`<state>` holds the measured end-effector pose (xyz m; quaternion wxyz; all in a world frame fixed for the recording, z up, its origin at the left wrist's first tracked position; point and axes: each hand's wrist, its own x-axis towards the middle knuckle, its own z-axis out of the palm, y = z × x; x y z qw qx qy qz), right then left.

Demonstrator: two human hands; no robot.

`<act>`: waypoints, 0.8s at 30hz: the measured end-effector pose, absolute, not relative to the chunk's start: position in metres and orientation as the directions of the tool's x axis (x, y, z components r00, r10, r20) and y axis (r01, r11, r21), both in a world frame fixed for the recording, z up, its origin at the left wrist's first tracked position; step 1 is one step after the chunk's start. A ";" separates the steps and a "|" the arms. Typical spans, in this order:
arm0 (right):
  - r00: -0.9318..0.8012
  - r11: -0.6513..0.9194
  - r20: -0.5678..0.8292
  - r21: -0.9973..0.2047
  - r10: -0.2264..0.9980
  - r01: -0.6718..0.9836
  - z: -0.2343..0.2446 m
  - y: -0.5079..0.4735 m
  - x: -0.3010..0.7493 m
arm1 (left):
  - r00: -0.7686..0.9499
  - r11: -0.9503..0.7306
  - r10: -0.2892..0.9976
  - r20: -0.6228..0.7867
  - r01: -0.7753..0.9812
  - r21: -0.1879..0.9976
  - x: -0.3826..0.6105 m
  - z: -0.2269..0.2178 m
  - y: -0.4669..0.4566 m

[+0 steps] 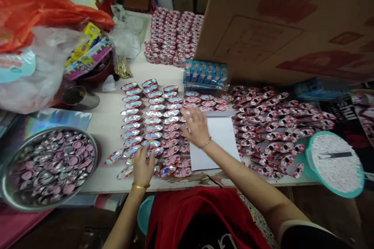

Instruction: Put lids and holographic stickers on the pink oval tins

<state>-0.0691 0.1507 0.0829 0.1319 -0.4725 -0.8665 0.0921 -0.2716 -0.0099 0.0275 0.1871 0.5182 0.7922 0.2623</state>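
Observation:
Rows of small oval packets in pink and holographic silver foil lie flat on the white table. My left hand rests among the lower packets, its fingertips on or over a few of them. My right hand lies further right, its fingers spread at the edge of the rows. That wrist passes above a white paper sheet. Beyond the sheet, a loose heap of pink packets spreads to the right. Whether my left hand grips a packet is hidden by its fingers.
Stacked pink packets stand at the back, beside blue packs and a large cardboard sheet. A steel bowl of discs sits left, a teal tub right. An orange plastic bag lies at the back left.

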 end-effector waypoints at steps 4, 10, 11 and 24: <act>-0.375 0.389 0.104 -0.225 0.921 0.893 0.088 0.213 -0.010 | -0.254 0.100 0.965 0.067 0.592 0.799 -0.238 0.032 0.099; -0.471 0.421 -0.108 -0.306 0.875 0.854 0.034 0.158 0.042 | 0.156 -0.087 0.984 -0.081 0.833 0.547 -0.193 0.011 0.174; -0.461 0.408 -0.115 -0.315 0.880 0.857 0.027 0.149 0.044 | 0.212 -0.130 0.971 -0.113 0.858 0.497 -0.189 0.006 0.173; -0.481 0.364 -0.191 -0.440 0.856 0.821 0.035 0.195 0.000 | 0.236 -0.216 0.972 0.017 0.856 0.469 -0.183 0.008 0.159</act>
